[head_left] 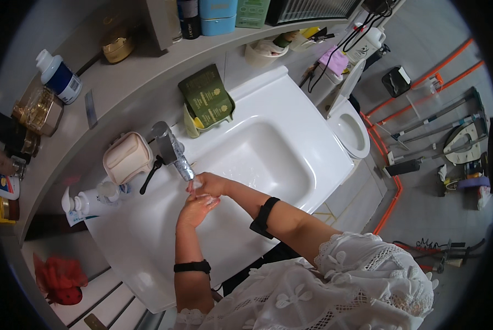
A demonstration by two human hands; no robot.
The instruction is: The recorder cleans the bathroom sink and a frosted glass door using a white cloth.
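Note:
Both hands are together under the spout of the chrome faucet [176, 151], over the white washbasin [268, 151]. My left hand [196, 209] is open, its fingers stretched toward the right. Just above it, my right hand [210, 185] reaches in with fingers apart and slightly bent, its fingertips close to the spout and the left hand. Whitish water or foam shows between the hands. Neither holds an object. A black strap [266, 218] circles the right forearm, and another black strap [192, 267] the left. Some fingertips are hidden where the hands overlap.
Left of the faucet are a pink-beige case [128, 158], a black-handled item [151, 175] and a white pump bottle [95, 201]. A green pouch [208, 102] stands behind the basin. The shelf [120, 74] above holds several bottles. Right is a toilet [349, 129].

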